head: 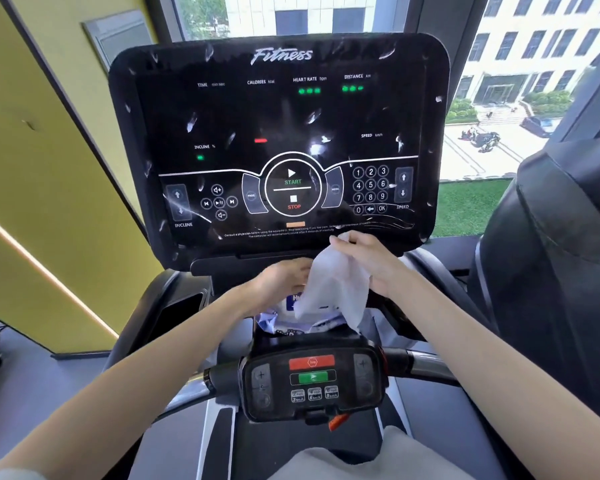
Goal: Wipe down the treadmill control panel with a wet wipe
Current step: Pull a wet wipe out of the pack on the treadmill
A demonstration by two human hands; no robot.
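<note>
The black treadmill control panel (278,126) stands upright ahead, marked "Fitness", flecked with white smears and scraps. A white wet wipe (333,289) hangs below the panel's lower edge. My right hand (364,261) pinches its top corner and lifts it. The wipe's lower end still reaches into the wipe packet (291,320), a white and blue pack lying in the tray under the panel. My left hand (284,282) rests on the packet with fingers bent over its top, partly hidden behind the wipe.
A small lower console (312,382) with red and green buttons sits on the handlebar (426,365) close to me. A yellow wall (49,168) is at the left and a window (520,81) behind the panel. A second machine's dark housing (561,254) stands at the right.
</note>
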